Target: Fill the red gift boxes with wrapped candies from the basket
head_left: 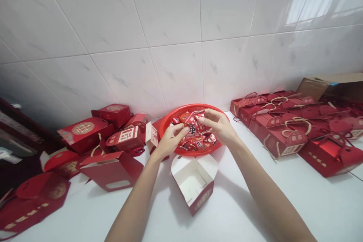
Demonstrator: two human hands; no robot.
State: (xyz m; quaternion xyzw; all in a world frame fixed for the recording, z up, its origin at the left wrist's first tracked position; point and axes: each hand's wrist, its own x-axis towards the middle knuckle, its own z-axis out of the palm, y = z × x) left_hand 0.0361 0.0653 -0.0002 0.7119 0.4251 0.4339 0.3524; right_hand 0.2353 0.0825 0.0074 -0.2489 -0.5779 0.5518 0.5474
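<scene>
A red plastic basket [195, 153] full of red wrapped sweets [198, 143] stands against the wall. Over its left part is my left hand [173, 138], thumb and fingers closed at the edge of a red packet [190, 123]. On the other side my right hand [217, 124] pinches a small red-and-white wrapped sweet between thumb and fingers. Just in front of the basket, between my forearms, an open box [193, 181] with a white inside shows nothing in it; its flaps are spread.
Several red gift boxes [117, 170] lie loosely grouped at the left. Rows of closed red boxes with cord handles [272, 128] stand at the right, with a brown cardboard box [314, 87] behind. A tiled wall [176, 72] rises behind the white table [238, 211].
</scene>
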